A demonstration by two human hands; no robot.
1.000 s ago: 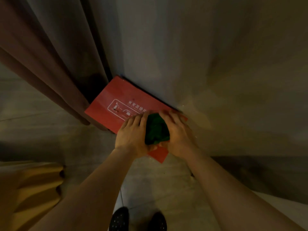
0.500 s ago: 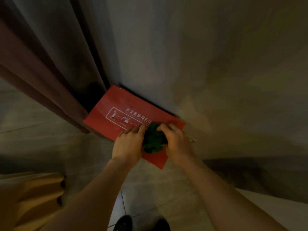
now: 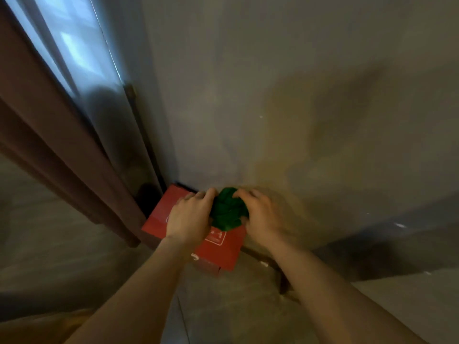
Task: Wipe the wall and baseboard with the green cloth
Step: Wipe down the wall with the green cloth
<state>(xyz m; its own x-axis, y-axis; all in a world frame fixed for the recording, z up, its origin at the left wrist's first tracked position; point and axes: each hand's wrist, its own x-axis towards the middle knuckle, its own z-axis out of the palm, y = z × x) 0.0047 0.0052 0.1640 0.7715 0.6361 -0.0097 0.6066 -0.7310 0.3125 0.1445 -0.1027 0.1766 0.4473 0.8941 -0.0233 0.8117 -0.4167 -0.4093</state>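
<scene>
A bunched green cloth is held between both my hands, low against the grey wall. My left hand grips its left side and my right hand grips its right side. The cloth sits above a red box that stands on the floor against the wall. A dark baseboard runs along the wall's foot to the right; behind the box it is hidden.
A brown curtain hangs at the left beside a lit window strip. A dark door frame edge meets the wall. The tiled floor lies below. A tan surface shows at bottom left.
The view has tilted upward, showing the window and more wall. Both hands with the cloth have risen from the red box's top to the wall just above it.
</scene>
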